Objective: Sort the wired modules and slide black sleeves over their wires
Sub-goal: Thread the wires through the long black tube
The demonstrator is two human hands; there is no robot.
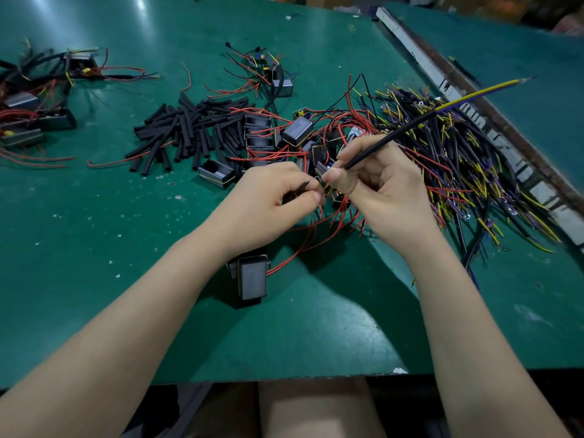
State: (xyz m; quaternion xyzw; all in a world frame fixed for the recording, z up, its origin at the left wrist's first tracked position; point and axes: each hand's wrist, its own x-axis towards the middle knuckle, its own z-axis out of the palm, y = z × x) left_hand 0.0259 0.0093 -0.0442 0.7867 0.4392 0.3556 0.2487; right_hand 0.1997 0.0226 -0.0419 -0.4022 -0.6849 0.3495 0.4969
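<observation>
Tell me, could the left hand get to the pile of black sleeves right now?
Probably not yet: the left hand is pinching a small black piece. The pile of black sleeves lies uncovered just beyond it.

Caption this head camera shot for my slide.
Both hands feed a sleeved wire over a green bench.

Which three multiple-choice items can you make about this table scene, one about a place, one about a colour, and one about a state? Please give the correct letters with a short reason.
1. Where does the pile of loose black sleeves lie?
A. left of the central modules
B. in the person's lap
C. on the white rail

2. What colour is the table?
A. grey
B. green
C. brown

3. What is the right hand doing?
A. resting flat on the table
B. hanging off the table edge
C. pinching a black-sleeved wire

Key: 1 A, the sleeves lie left of the modules. 2 B, the surface is green. 3 C, its fingers pinch the wire, whose yellow and blue end points up to the right.
</observation>
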